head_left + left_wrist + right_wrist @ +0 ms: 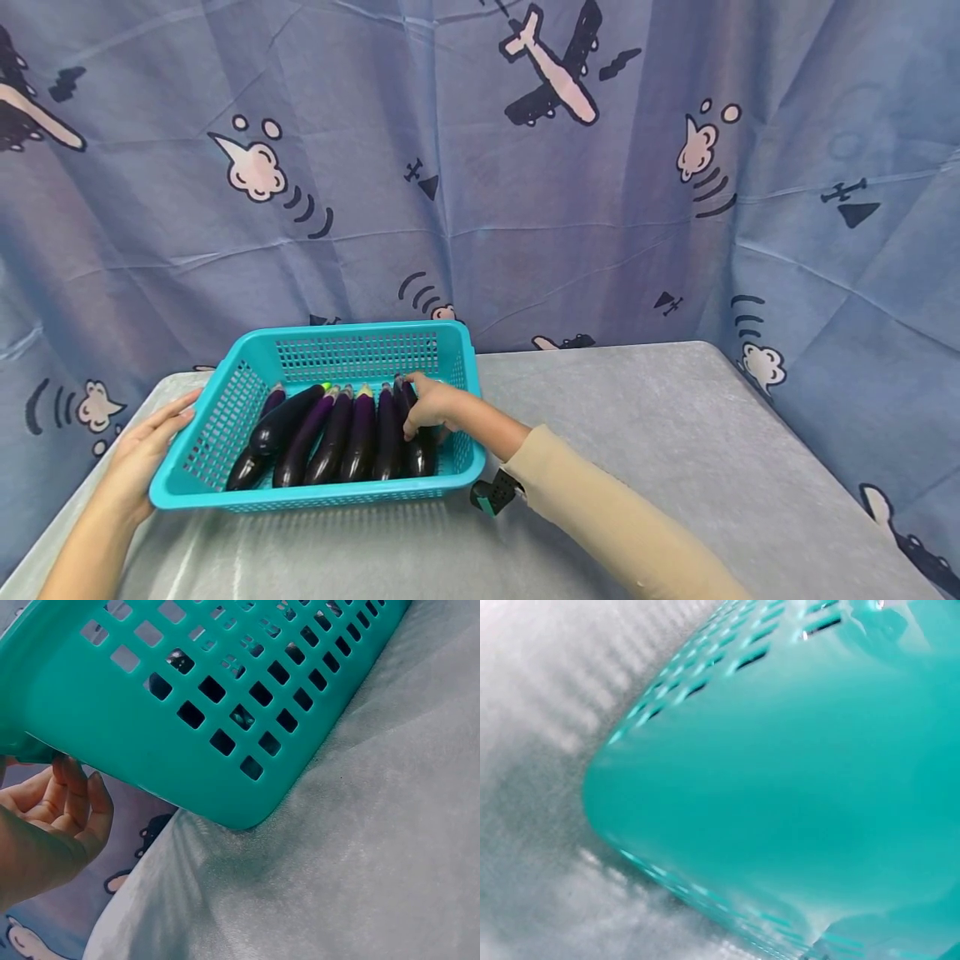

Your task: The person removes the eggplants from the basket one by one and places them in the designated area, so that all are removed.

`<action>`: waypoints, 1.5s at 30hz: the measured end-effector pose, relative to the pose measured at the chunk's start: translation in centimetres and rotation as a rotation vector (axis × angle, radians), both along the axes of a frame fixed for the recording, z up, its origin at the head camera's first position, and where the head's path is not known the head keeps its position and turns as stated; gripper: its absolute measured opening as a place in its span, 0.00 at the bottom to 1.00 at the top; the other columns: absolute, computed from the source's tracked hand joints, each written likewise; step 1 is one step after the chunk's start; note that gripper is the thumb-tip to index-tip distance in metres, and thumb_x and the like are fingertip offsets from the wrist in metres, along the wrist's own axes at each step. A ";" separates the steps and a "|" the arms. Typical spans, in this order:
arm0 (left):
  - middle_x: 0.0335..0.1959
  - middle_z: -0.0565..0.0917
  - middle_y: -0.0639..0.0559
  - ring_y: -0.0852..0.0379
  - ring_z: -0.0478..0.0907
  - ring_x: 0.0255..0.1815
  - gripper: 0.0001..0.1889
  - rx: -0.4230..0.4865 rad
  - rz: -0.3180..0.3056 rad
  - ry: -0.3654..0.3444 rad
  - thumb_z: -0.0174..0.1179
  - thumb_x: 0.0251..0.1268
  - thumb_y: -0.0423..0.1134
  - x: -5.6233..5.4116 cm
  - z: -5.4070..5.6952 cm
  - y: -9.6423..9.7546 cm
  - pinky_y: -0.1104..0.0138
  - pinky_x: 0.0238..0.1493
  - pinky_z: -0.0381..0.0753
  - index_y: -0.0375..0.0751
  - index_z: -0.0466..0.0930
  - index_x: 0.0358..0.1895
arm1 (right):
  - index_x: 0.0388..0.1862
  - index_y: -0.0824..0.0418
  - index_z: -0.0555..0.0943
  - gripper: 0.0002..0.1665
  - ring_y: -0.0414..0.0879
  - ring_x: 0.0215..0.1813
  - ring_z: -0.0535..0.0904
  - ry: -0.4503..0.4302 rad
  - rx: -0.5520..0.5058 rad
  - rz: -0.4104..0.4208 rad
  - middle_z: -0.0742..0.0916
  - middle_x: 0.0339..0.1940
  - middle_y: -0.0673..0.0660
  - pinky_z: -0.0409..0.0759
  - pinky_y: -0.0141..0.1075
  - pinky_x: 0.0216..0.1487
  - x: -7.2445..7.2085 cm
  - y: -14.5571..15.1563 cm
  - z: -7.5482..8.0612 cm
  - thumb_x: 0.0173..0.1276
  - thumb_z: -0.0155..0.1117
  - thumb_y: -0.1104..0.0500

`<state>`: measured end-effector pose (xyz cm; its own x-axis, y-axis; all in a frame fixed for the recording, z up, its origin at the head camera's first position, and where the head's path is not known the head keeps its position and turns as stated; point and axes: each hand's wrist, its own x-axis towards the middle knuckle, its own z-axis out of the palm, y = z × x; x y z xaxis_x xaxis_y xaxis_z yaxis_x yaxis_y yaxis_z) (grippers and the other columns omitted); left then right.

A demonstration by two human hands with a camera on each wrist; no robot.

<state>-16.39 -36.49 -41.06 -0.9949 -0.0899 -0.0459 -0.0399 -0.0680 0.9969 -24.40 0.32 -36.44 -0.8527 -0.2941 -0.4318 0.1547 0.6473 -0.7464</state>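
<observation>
A turquoise plastic basket (352,497) with slotted walls stands on the table and holds a row of dark purple eggplants (360,442). At its left end, my left hand (142,458) grips the rim; the left wrist view shows the curled fingers (75,791) under that rim. My right hand (435,404) reaches into the basket's right end, fingers and thumb around the rightmost eggplant (422,454). One eggplant (285,421) lies slanted on top of another at the left. The right wrist view shows the basket's corner (742,787); the right hand is hidden there.
A grey cloth covers the table (637,433), which extends to the right of the basket. Behind hangs a blue curtain (480,167) printed with airplanes and clouds. A small black device (495,492) sits at the right wrist, beside the basket's front right corner.
</observation>
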 end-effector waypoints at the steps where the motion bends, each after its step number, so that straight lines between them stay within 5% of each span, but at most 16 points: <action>1: 0.42 0.86 0.73 0.68 0.85 0.39 0.18 -0.002 0.000 0.000 0.53 0.85 0.42 0.0 0.0 0.0 0.68 0.35 0.87 0.80 0.85 0.49 | 0.85 0.57 0.57 0.57 0.62 0.66 0.79 0.003 0.008 0.016 0.72 0.77 0.67 0.87 0.60 0.52 0.0 0.1 0.1 0.62 0.75 0.74; 14: 0.41 0.86 0.72 0.67 0.85 0.39 0.18 -0.011 -0.001 0.017 0.53 0.86 0.42 0.2 0.2 0.1 0.68 0.35 0.88 0.79 0.85 0.49 | 0.82 0.63 0.63 0.53 0.63 0.75 0.72 0.066 -0.040 -0.033 0.71 0.79 0.67 0.77 0.59 0.70 0.0 0.1 -0.3 0.60 0.77 0.73; 24: 0.45 0.87 0.71 0.65 0.87 0.42 0.21 0.043 -0.063 0.015 0.50 0.87 0.38 0.4 0.4 -0.3 0.65 0.36 0.89 0.76 0.86 0.53 | 0.79 0.60 0.68 0.44 0.61 0.60 0.81 0.043 -0.137 -0.055 0.75 0.72 0.67 0.86 0.56 0.53 0.1 0.5 0.6 0.66 0.73 0.72; 30: 0.46 0.88 0.65 0.60 0.89 0.42 0.23 0.137 -0.139 0.019 0.47 0.87 0.34 0.3 0.5 -0.9 0.62 0.37 0.91 0.72 0.88 0.55 | 0.81 0.60 0.66 0.45 0.63 0.66 0.79 0.018 -0.199 -0.068 0.76 0.72 0.68 0.84 0.62 0.60 0.2 0.8 1.3 0.68 0.72 0.71; 38: 0.48 0.88 0.66 0.59 0.90 0.41 0.23 0.163 -0.147 0.022 0.49 0.86 0.34 0.2 0.2 -1.2 0.61 0.36 0.91 0.70 0.88 0.56 | 0.80 0.59 0.68 0.43 0.61 0.66 0.80 0.024 -0.247 -0.054 0.76 0.72 0.68 0.84 0.62 0.60 0.2 1.2 1.7 0.69 0.73 0.69; 45: 0.49 0.88 0.66 0.58 0.90 0.43 0.23 0.189 -0.161 0.029 0.48 0.86 0.32 0.2 0.3 -1.3 0.61 0.37 0.91 0.67 0.89 0.56 | 0.79 0.59 0.70 0.42 0.56 0.57 0.85 0.002 -0.307 -0.060 0.85 0.55 0.64 0.83 0.60 0.63 0.2 1.8 1.9 0.69 0.74 0.69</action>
<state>-16.16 -37.79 -40.76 -0.9968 0.0779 -0.0182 -0.0371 -0.2486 0.9679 -24.24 2.10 -34.51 -0.8732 -0.3593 -0.3292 0.1846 0.3813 -0.9058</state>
